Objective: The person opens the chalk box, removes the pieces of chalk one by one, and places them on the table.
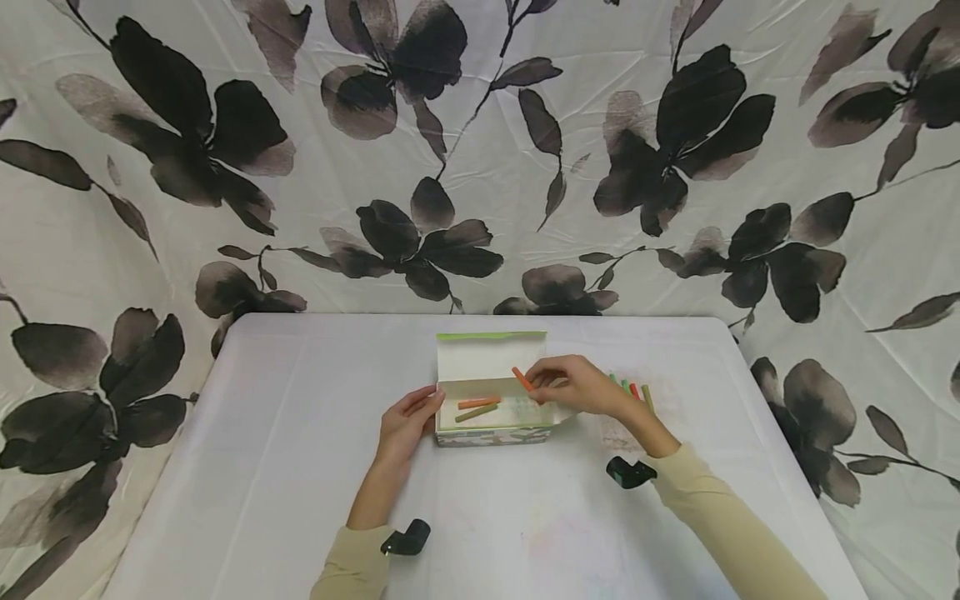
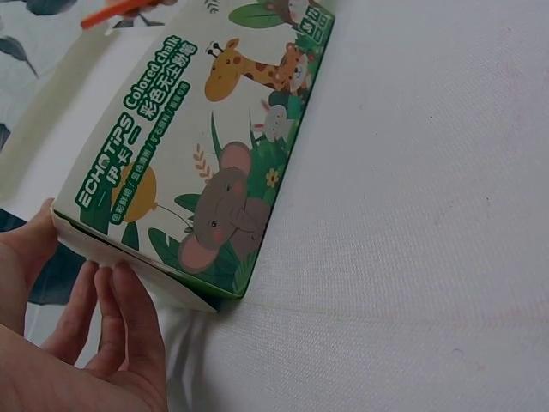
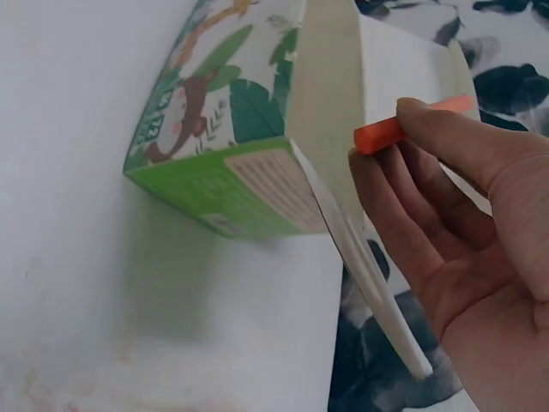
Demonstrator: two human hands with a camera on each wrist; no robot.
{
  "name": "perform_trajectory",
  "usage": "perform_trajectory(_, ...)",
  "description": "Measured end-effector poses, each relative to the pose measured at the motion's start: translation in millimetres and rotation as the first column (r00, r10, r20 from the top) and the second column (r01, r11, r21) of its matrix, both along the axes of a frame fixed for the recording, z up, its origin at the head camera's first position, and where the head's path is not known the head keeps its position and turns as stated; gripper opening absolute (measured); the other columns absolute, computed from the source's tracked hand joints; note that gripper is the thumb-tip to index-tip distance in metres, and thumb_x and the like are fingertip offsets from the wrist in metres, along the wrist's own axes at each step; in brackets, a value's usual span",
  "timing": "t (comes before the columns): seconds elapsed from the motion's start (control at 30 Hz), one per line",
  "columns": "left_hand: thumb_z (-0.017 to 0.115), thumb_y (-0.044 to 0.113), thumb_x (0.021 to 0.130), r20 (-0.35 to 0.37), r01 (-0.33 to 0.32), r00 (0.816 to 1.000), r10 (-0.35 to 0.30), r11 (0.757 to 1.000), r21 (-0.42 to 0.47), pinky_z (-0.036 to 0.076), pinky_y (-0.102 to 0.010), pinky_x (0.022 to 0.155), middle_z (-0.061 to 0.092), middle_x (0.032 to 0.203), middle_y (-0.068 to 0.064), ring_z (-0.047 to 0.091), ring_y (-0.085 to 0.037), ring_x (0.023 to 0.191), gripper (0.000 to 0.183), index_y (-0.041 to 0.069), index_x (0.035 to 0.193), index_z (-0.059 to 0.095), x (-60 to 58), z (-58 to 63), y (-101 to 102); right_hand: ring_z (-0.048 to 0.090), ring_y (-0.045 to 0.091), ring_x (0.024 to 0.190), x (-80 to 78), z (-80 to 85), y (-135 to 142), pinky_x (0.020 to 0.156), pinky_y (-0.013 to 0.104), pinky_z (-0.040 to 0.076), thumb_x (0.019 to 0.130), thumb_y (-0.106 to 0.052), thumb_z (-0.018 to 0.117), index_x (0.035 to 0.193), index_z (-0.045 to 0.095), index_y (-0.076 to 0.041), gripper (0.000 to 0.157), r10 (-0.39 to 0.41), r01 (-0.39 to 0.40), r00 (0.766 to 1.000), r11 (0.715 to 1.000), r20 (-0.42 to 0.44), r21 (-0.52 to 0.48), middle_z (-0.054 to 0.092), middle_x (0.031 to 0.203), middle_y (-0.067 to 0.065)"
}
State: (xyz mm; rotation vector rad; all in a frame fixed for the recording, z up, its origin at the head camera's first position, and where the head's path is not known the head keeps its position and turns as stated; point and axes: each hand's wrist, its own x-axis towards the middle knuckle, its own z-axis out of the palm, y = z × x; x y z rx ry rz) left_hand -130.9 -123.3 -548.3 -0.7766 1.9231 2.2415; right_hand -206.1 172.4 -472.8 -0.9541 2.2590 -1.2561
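A short orange chalk stick (image 1: 520, 377), pinched in the right hand (image 1: 573, 385), is over the right side of the cardboard box (image 1: 491, 436). The left hand (image 1: 405, 425) rests loose fingers on its left end. Straight sticks (image 1: 478, 402) lie inside; bumpy white cloth (image 1: 300, 467) spreads underneath.

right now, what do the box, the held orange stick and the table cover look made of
Box: probably thin cardboard with a smooth printed finish, judging by its folded side flap.
Held orange stick: likely chalk, looking matte; the box reads "Colored chalk".
Table cover: seemingly white woven cloth, dull, with fine texture showing up close.
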Motion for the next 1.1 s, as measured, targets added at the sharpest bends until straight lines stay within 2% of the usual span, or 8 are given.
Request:
perform_trajectory(0.23, 0.082, 0.026, 0.091, -0.005, 0.007, 1.000, -0.007, 1.000, -0.008, 0.054, -0.019, 0.070, 0.071, 0.102, -0.001, 0.067, -0.014, 0.088, 0.047, 0.003, 0.130, 0.067, -1.3, -1.0, 0.0, 0.068, 0.025, 0.098, -2.0, 3.5, 23.7, 0.086, 0.032, 0.057, 0.096, -0.010, 0.074, 0.119, 0.069, 0.006, 0.029, -0.089, 0.092, 0.995, 0.995, 0.047, -0.048, 0.072, 0.104, 0.010)
perform_trajectory(0.43, 0.082, 0.026, 0.090, 0.001, 0.006, 1.000, -0.006, 1.000, -0.013, 0.054, -0.019, 0.070, 0.071, 0.102, -0.001, 0.066, -0.014, 0.089, 0.048, 0.004, 0.130, 0.067, -2.4, -3.4, -0.3, 0.067, 0.025, 0.103, -1.2, 9.4, 46.9, 0.089, 0.034, 0.056, 0.097, -0.013, 0.074, 0.124, 0.069, -0.001, 0.030, -0.181, 0.188, 0.979, 0.979, 0.092, -0.074, 0.071, 0.109, 0.011)
perform_trajectory(0.67, 0.082, 0.028, 0.090, 0.001, 0.011, 1.000, -0.011, 1.000, -0.009, 0.054, -0.020, 0.071, 0.071, 0.106, -0.003, 0.067, -0.016, 0.092, 0.049, 0.005, 0.131, 0.067, -2.1, -4.3, -1.0, 0.069, 0.019, 0.104, 1.3, 10.9, 73.3, 0.089, 0.032, 0.057, 0.096, -0.019, 0.075, 0.127, 0.067, -0.002, 0.036, -0.321, 0.331, 0.936, 0.942, 0.147, -0.049, 0.071, 0.114, 0.013)
perform_trajectory(0.8, 0.083, 0.031, 0.090, 0.005, 0.020, 1.000, -0.020, 1.000, -0.017, 0.053, -0.019, 0.072, 0.070, 0.110, -0.005, 0.066, -0.016, 0.093, 0.052, 0.005, 0.131, 0.066, -1.4, -4.1, -1.2, 0.070, 0.015, 0.103, 3.4, 7.3, 88.7, 0.089, 0.030, 0.057, 0.097, -0.020, 0.074, 0.129, 0.065, 0.001, 0.039, -0.375, 0.383, 0.915, 0.923, 0.150, -0.032, 0.071, 0.116, 0.015)
perform_trajectory(1.1, 0.082, 0.032, 0.090, 0.010, 0.022, 1.000, -0.021, 0.999, -0.032, 0.053, -0.019, 0.072, 0.070, 0.110, -0.005, 0.065, -0.014, 0.092, 0.051, 0.006, 0.131, 0.067, -0.5, -2.7, -0.6, 0.070, 0.009, 0.102, 14.8, -7.6, 122.2, 0.094, 0.037, 0.057, 0.099, -0.025, 0.072, 0.131, 0.061, 0.005, 0.045, -0.473, 0.487, 0.857, 0.873, 0.205, -0.024, 0.070, 0.120, 0.020)
